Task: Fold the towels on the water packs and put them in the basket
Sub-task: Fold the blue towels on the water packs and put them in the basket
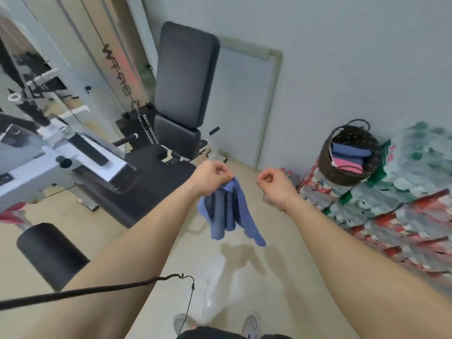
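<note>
I am seeing the left hand (pixel 211 176) pinching one corner of a blue towel (pixel 227 211), which is dangling above the floor. The right hand (pixel 274 184) is curling shut, holding nothing (folding is only starting, I judge). It is needing the other corner next, and later the basket (pixel 327 165) on the water packs (pixel 391 204).

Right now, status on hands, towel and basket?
Left hand pinches blue towel, hanging bunched in the air. Right hand curled, empty. Basket on water packs, folded towels inside. Nothing between towel and basket.

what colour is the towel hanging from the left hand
Plain blue. The towel shows best in the head view, pinched by the left hand.
</note>
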Motion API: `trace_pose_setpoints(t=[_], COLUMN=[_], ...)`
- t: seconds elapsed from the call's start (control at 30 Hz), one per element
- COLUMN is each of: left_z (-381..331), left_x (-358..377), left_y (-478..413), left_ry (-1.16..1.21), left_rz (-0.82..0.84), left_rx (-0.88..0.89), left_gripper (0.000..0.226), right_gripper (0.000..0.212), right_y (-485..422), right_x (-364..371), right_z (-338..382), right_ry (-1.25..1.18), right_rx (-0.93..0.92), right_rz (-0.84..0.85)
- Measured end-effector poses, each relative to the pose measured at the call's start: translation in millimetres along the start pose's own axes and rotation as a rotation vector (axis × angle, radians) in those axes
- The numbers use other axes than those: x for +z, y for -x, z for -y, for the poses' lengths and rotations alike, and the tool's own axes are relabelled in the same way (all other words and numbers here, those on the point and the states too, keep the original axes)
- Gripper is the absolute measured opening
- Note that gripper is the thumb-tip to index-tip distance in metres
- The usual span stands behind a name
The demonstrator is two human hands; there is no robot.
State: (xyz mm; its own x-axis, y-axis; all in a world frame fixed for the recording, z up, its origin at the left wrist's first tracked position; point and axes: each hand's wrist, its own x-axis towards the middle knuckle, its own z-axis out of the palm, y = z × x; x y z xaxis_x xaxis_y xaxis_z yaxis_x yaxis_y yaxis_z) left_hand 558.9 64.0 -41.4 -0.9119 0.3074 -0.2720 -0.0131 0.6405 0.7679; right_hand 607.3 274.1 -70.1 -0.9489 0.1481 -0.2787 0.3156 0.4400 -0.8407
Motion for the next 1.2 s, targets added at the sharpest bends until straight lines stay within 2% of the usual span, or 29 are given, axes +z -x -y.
trace_pose_setpoints(t=[0.07, 0.2, 0.27, 0.4, 0.63, 0.8, 0.9, 1.07, 1.2], left_z=[-35, -103, -132, -182, -253, -305, -334, -375, -393], left_x=[36, 103, 132, 184, 267, 310, 329, 349, 363], left_y=[-20, -55, -71, -100, -154, -202, -229, -270, -294], left_ry=[-0.014, -0.097, -0.121, -0.137, -0.147, -0.171, -0.114, 0.019, -0.102], left_rz=[0.032, 0.113, 0.181, 0.292, 0.44, 0.604, 0.699, 0.719, 0.807], left_rx=[0.034, 0.109, 0.138, 0.204, 0.331, 0.442, 0.474, 0.477, 0.577], left_gripper=[0.01, 0.006, 0.006, 0.011, 0.01, 0.015, 0.017, 0.011, 0.018], right_gripper=[0.002, 0.018, 0.024, 0.02, 0.011, 0.009, 0.007, 0.011, 0.008], right_y=[7, 22, 27, 32, 28, -2, -22, -55, -70], right_x=[-34, -90, -115, -167, -257, -329, -372, -438, -469], right_z=[-14, -40, -58, -92, -129, -138, -138, -136, -136], right_ry=[-0.04, 0.039, 0.055, 0.024, 0.131, 0.072, 0.072, 0.139, 0.172], right_rx=[-0.023, -0.082, -0.07, -0.003, 0.074, 0.176, 0.214, 0.285, 0.309], right_rz=[-0.006, -0.001, -0.078, -0.324, -0.447, -0.593, -0.567, -0.553, -0.569])
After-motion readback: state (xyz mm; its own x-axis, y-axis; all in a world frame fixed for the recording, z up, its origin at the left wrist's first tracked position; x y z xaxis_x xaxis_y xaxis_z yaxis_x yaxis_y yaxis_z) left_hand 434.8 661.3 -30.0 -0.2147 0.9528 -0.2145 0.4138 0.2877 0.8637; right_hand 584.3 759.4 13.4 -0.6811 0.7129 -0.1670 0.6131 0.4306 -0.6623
